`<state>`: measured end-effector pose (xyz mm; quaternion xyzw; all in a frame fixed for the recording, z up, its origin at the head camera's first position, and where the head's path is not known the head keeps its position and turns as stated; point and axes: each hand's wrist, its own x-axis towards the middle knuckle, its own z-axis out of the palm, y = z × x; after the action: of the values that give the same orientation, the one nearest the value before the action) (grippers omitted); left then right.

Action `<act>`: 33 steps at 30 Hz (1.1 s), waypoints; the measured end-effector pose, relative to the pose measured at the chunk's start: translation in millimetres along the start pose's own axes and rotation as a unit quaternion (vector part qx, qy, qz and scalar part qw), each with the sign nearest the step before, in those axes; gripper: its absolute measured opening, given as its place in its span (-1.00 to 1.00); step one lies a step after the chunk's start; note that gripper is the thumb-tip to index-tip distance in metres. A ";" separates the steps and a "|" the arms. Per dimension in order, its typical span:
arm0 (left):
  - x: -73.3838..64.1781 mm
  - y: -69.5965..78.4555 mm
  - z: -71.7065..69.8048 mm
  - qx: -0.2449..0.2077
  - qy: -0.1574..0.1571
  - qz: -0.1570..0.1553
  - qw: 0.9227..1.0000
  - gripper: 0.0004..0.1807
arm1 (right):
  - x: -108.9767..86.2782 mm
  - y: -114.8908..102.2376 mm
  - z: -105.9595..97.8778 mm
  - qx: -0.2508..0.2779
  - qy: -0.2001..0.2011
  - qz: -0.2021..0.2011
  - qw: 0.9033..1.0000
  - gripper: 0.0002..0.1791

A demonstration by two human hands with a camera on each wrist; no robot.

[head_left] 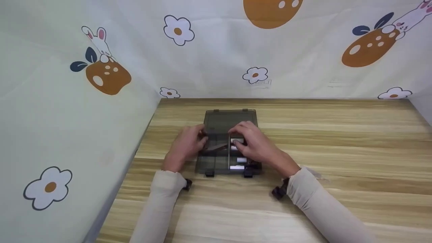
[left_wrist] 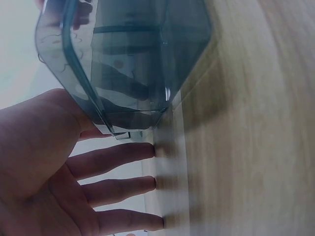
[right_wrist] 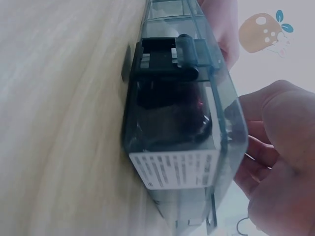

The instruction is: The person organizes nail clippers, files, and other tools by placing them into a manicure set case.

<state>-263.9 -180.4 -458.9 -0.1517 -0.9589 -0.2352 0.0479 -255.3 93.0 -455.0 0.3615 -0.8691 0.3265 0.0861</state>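
A dark see-through plastic case [head_left: 230, 120] with inner compartments lies on the wooden table between both hands. My left hand [head_left: 185, 145] is at its left edge, thumb and index near the wall. In the left wrist view, three other fingers [left_wrist: 115, 191] stretch straight toward the tabletop; the thumb is partly behind the case. My right hand [head_left: 257, 143] reaches over the right part with bent fingers; whether they pinch anything is hidden. Several white pieces [head_left: 237, 167] show in the right compartments, and a thin dark strip [head_left: 217, 147] shows in the middle.
A black latch [right_wrist: 165, 59] and a printed white label [right_wrist: 176, 169] show up close in the right wrist view. Patterned cloth [head_left: 216, 57] stands behind and to the left of the wooden table [head_left: 330, 145]. Dark wrist devices [head_left: 279, 192] sit by both sleeves.
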 end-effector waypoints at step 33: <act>-0.2 0.9 2.5 0.004 -0.010 -0.013 1.000 -0.90 | -53.1 8.8 -38.0 -0.053 -0.010 0.002 0.999 -0.60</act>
<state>-263.5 -178.6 -460.8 -0.1411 -0.9621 -0.2305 0.0360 -226.1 152.0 -450.6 0.3578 -0.8867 0.2767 0.0961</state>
